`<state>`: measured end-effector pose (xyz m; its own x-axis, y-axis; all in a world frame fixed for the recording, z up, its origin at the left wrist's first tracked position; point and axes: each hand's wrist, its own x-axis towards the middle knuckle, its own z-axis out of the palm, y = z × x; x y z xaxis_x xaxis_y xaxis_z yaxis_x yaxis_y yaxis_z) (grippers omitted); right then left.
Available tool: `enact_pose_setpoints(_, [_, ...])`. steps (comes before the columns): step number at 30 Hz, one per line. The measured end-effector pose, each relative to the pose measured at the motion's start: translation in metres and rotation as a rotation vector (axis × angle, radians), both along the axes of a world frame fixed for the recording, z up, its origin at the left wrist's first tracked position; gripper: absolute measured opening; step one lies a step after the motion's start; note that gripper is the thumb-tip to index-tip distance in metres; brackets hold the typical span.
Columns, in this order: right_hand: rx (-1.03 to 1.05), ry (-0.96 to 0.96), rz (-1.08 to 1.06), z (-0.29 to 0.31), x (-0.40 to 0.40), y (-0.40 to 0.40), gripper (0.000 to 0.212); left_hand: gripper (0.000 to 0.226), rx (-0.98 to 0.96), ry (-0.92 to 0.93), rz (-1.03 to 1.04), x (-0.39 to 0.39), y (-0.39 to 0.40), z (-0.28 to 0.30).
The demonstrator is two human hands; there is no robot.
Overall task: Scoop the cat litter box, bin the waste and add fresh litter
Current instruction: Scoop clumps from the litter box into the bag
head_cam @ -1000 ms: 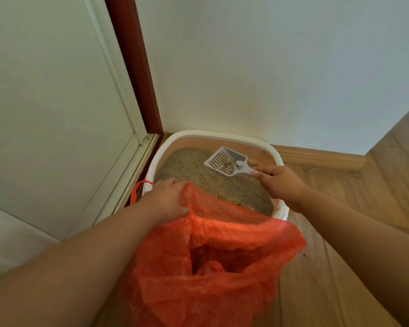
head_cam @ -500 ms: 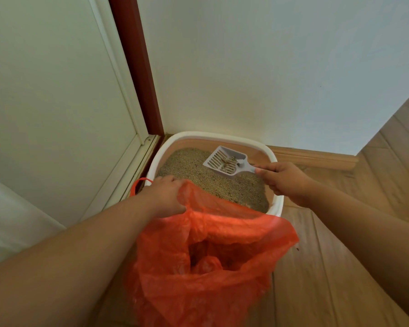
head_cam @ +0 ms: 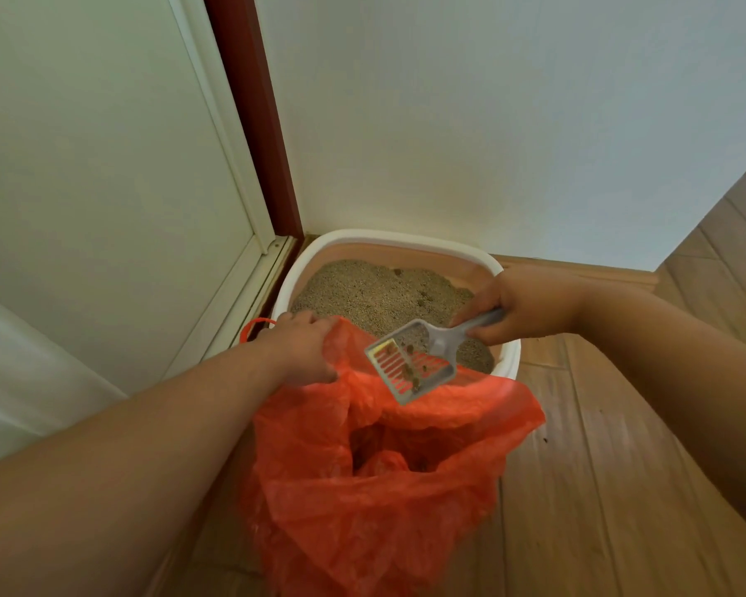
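A white-rimmed litter box point(head_cam: 388, 238) with pink inner walls sits in the corner, filled with grey-brown litter point(head_cam: 362, 290). My right hand point(head_cam: 522, 303) grips the handle of a grey slotted scoop point(head_cam: 410, 364), whose head carries a few brown clumps and hangs over the near edge of the box, above the mouth of an orange plastic bag point(head_cam: 384, 476). My left hand point(head_cam: 302, 346) pinches the bag's left rim and holds it open. A few dark clumps lie on the litter at the back.
White wall point(head_cam: 492, 122) behind the box, a dark red door frame point(head_cam: 250, 114) and a white door point(head_cam: 82, 165) to the left. Wooden floor point(head_cam: 586, 489) runs to the right, with a small dark speck beside the bag.
My right hand has drawn the scoop back from the middle of the litter to the bag's mouth, with clumps in it. My left hand still holds the bag's rim.
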<state>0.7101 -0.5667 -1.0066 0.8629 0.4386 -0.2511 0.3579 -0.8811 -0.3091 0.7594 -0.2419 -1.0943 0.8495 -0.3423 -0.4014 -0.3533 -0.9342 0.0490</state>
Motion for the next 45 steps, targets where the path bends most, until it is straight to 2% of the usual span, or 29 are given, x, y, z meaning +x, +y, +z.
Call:
enact_pose_setpoints(4, [-0.205, -0.104, 0.197, 0.007, -0.004, 0.018, 0.036, 0.106, -0.007, 0.005, -0.004, 0.000, -0.004, 0.002])
enact_pose_setpoints(12, [-0.359, -0.339, 0.398, 0.009, -0.004, 0.034, 0.036, 0.109, -0.016, -0.003, 0.021, 0.000, -0.005, 0.004])
enact_pose_setpoints(16, [-0.367, -0.293, 0.485, -0.002, -0.011, 0.042, 0.039, 0.115, -0.041, -0.025, 0.063, -0.004, -0.005, 0.007])
enact_pose_setpoints(20, [-0.387, -0.339, 0.512, -0.010, -0.016, 0.045, 0.038, 0.119, -0.079, -0.036, 0.090, -0.003, -0.005, 0.008])
enact_pose_setpoints(24, [-0.396, -0.355, 0.544, -0.015, -0.017, 0.049, 0.038, 0.114, -0.119, -0.038, 0.095, -0.002, -0.006, 0.009])
enact_pose_setpoints(29, [-0.324, -0.479, 0.601, -0.030, -0.023, 0.054, 0.038, 0.101, -0.141, -0.062, 0.067, -0.001, -0.008, 0.011])
enact_pose_setpoints(35, [-0.304, -0.446, 0.565, -0.037, -0.032, 0.054, 0.033, 0.090, -0.161, -0.076, 0.067, 0.000, -0.008, 0.013])
enact_pose_setpoints(39, [-0.365, -0.319, 0.517, -0.035, -0.038, 0.056, 0.041, 0.088, -0.168, -0.071, 0.059, -0.001, -0.008, 0.014])
enact_pose_setpoints(45, [-0.456, -0.215, 0.409, -0.035, -0.041, 0.061, 0.039, 0.087, -0.139, -0.059, 0.050, -0.001, -0.008, 0.014])
